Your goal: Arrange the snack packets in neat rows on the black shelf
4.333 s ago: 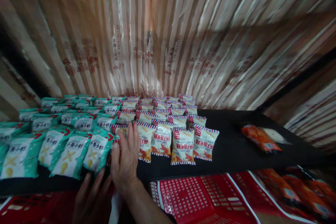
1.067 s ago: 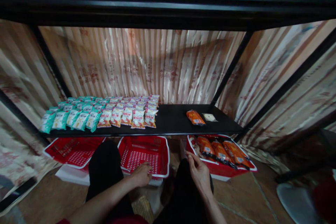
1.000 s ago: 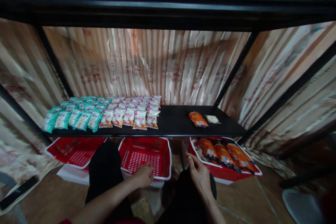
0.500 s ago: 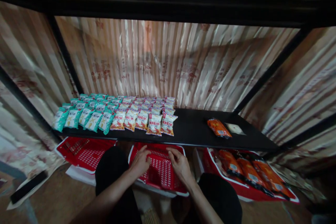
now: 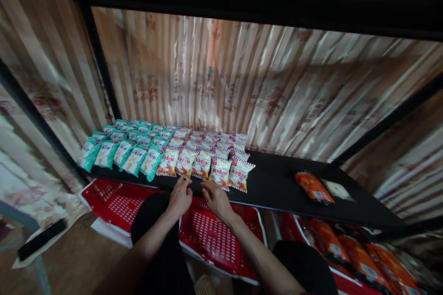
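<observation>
My left hand [image 5: 180, 199] is at the front edge of the black shelf [image 5: 270, 179], its fingertips just before or touching the bottom of a white, red and orange snack bag [image 5: 185, 162]. Close by on the right, my right hand [image 5: 217, 200] reaches over the same edge, fingers stretched out below the neighbouring bag [image 5: 201, 164]. Neither hand appears to hold anything. These bags stand in several rows, beside rows of teal and white snack bags [image 5: 107, 152] to their left. Beneath my hands is a red plastic basket [image 5: 221, 239] with no bags visible in it.
Another red basket [image 5: 121, 205] sits at the left under the shelf. To the right, a third red basket holds several orange packets [image 5: 363, 258]. One orange packet [image 5: 314, 188] and a flat white item [image 5: 336, 190] lie on the shelf. Black posts [image 5: 100, 62] and striped sheeting [image 5: 194, 55] enclose it.
Both hands have risen from over the middle basket to the shelf's front edge by the white and red bags. The view has turned, so the shelf sits tilted. The bags look unchanged.
</observation>
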A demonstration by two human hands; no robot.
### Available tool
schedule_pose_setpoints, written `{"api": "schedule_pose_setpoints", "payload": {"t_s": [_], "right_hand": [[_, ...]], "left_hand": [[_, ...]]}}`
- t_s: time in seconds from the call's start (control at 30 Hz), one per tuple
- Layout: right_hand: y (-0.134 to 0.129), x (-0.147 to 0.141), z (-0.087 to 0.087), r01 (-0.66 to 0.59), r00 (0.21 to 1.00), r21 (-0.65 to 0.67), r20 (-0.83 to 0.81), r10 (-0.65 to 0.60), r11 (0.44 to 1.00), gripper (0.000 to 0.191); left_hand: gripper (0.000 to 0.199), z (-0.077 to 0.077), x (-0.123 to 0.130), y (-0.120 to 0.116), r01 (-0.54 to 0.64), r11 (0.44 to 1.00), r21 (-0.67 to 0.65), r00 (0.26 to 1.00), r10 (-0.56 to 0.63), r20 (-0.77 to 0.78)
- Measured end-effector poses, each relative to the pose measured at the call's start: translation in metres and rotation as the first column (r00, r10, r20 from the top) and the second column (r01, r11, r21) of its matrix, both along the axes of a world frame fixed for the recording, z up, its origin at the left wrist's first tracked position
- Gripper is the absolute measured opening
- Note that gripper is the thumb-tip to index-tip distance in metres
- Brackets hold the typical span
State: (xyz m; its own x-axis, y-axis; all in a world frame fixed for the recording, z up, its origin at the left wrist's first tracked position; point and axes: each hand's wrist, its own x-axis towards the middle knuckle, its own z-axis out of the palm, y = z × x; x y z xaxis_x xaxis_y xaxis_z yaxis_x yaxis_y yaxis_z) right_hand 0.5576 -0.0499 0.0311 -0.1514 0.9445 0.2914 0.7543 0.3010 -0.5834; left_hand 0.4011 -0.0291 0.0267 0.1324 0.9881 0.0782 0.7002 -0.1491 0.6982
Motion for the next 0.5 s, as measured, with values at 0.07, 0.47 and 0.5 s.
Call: {"api": "schedule_pose_setpoints", "payload": {"t_s": [0.07,0.47,0.5], "right_hand": [[0.015,-0.013,0.0,-0.029,0.999,0.025,0.038,0.029,0.999,0.035],[0.085,-0.054,-0.005,-0.075,0.962,0.178,0.272,0.024,0.981,0.051],[0.09,-0.054,-0.004,-0.074,0.961,0.178,0.276,0.023,0.981,0.052]], "left_hand": [[0.038,0.0,-0.007,0.009,-0.036,0.999,0.02,0.999,0.037,-0.028],[0.056,-0.049,-0.009,0.054,-0.135,0.968,0.21,0.991,0.131,0.033],[0.057,-0.05,-0.007,0.059,-0.141,0.965,0.223,0.99,0.133,0.05]]}}
